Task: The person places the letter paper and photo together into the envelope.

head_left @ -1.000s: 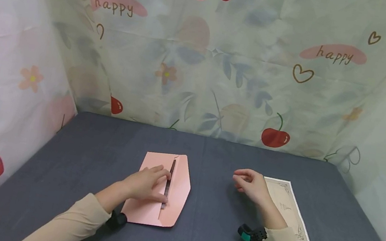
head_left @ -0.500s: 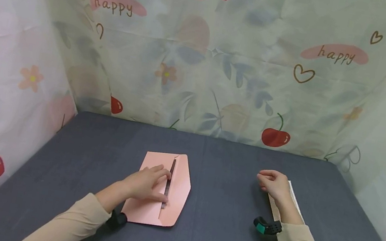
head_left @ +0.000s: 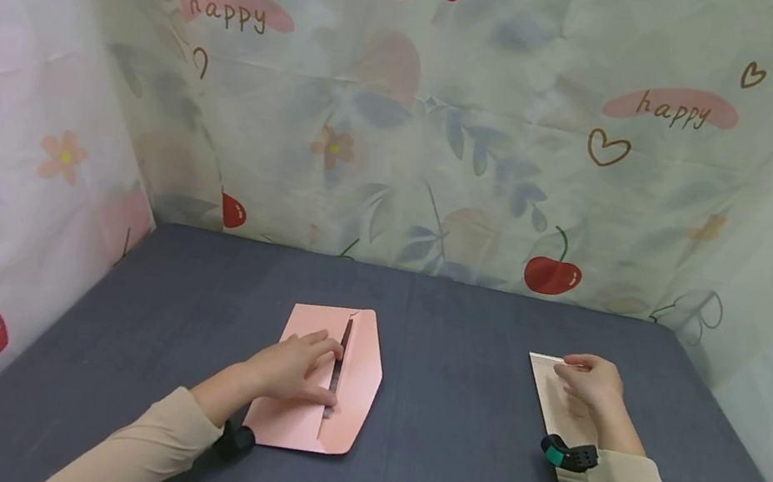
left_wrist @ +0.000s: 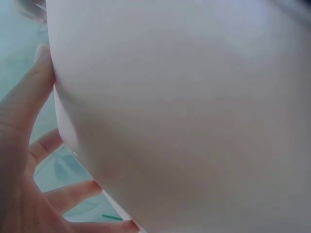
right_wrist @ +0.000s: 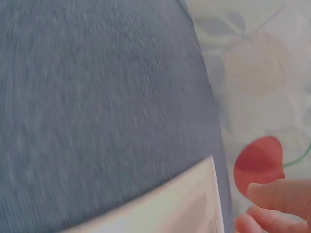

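A pink envelope (head_left: 355,388) lies with its pointed flap turned to the right, in the head view. My left hand (head_left: 294,365) grips its pocket edge with bent, spread thumb and fingers beside a dark slit at the mouth. The left wrist view has that hand's thumb and fingertips along the edge of a large pale panel (left_wrist: 184,107). A beige printed card (head_left: 555,394) lies at the right, partly hidden under my right hand (head_left: 595,384). Those fingers are loosely bent over its upper end. In the right wrist view, fingers (right_wrist: 282,194) appear apart from the card's corner (right_wrist: 199,179).
Both things lie on a dark blue-grey table (head_left: 409,481). A patterned curtain (head_left: 401,151) with cherries and "happy" print encloses the back and sides. Black bands with small devices (head_left: 569,454) sit at both wrists.
My right hand has moved right, from left of the card to above its upper end. More of the card's left side shows now. The left hand and envelope have stayed in place.
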Demonstrator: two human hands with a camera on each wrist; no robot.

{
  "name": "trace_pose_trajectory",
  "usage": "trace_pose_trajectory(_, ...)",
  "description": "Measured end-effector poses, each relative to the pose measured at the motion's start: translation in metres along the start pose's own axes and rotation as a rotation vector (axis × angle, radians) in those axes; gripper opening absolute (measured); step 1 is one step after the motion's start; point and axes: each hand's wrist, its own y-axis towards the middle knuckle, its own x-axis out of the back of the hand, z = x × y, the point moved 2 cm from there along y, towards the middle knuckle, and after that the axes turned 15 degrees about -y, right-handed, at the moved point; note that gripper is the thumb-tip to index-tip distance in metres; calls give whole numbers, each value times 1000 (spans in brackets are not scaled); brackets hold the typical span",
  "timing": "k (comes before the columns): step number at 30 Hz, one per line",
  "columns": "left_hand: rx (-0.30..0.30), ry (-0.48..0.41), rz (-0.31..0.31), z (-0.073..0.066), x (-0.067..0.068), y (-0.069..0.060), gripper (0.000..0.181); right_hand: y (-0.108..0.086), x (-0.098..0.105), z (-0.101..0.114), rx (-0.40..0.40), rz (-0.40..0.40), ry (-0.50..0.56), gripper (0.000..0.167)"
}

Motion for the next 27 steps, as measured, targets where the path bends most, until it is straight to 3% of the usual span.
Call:
trace_pose_trajectory(11, 1, -12, -1, 1, -1, 1, 56, 3, 13, -25, -106, 83, -127, 54)
trace_pose_trajectory(27, 6, -16, 0, -1, 0, 0, 55, 5, 15, -49, -180, 45, -170, 50)
